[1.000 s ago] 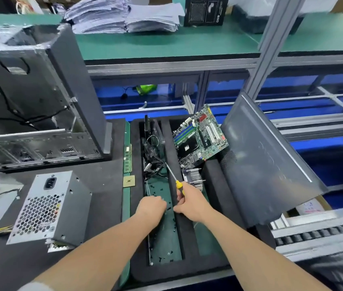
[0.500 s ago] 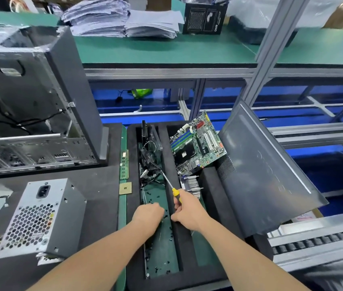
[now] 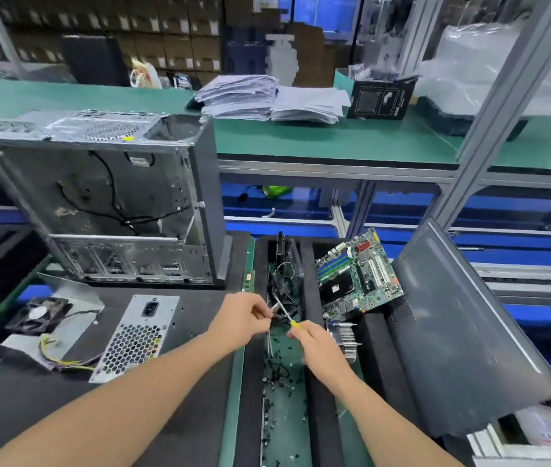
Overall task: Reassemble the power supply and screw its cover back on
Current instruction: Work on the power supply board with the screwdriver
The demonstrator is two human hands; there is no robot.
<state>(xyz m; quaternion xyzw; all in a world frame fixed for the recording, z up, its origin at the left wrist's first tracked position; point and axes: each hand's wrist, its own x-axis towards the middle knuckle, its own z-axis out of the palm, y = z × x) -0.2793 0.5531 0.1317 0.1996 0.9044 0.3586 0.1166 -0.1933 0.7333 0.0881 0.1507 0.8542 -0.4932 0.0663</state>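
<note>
Workshop bay, green shelf behind with paper stacks (image 3: 270,101), dark-matted desk (image 3: 200,298) in front.

Both hands are over the middle channel of the foam tray (image 3: 250,416), not at the power supply (image 3: 139,335). Right hand (image 3: 317,345) has its fingers (image 3: 301,332) wrapped round the yellow handle of the screwdriver (image 3: 285,313), shaft pointing up and left. Left hand (image 3: 240,318) has its fingers (image 3: 262,313) pinched at the shaft's tip. My guess is it's seating a screw from the loose ones in the channel, but that's too small to tell.

Key relation: the power supply sits on the desk to the left of both hands, well apart, grille and socket face up, long axis running from the near left away to the far right. The left hand is the nearer one, so the driver has to travel left across the tray wall to reach it.

Around it:
- Fan (image 3: 38,315) on a bent metal sheet (image 3: 75,294), just left of the supply, with yellow wires (image 3: 61,355) trailing between them – possibly the cover, can't confirm.
- Open computer case (image 3: 98,203) stands behind.
- Motherboard (image 3: 358,274) and side panel (image 3: 462,325) lean on the right, out of the path.

Nothing blocks the way to the supply – the wires near its left edge are the snag risk.
</note>
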